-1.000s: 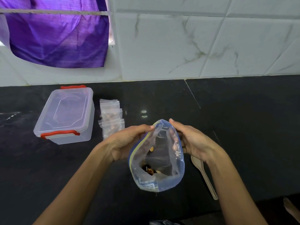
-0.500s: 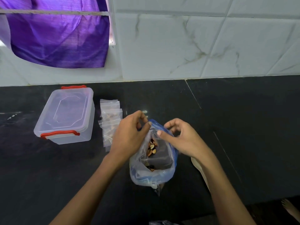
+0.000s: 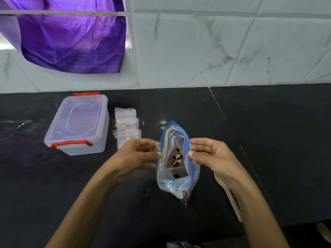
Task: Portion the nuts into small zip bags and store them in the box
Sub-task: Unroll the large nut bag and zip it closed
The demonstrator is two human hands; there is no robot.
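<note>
A large clear zip bag with a blue rim stands on the black counter, its mouth spread open. Mixed nuts show inside it. My left hand pinches the bag's left rim and my right hand pinches its right rim. A clear plastic box with red latches sits closed at the left. Beside it lies a stack of small zip bags, some with nuts in them.
A wooden spoon lies on the black counter under my right forearm. A white tiled wall runs along the back, with a purple cloth hanging at the upper left. The counter's front edge is near the bottom right.
Both hands shifted from the top of the bag's mouth to its two sides. The mouth, first wide, now forms a narrow upright slit with the nuts showing.
</note>
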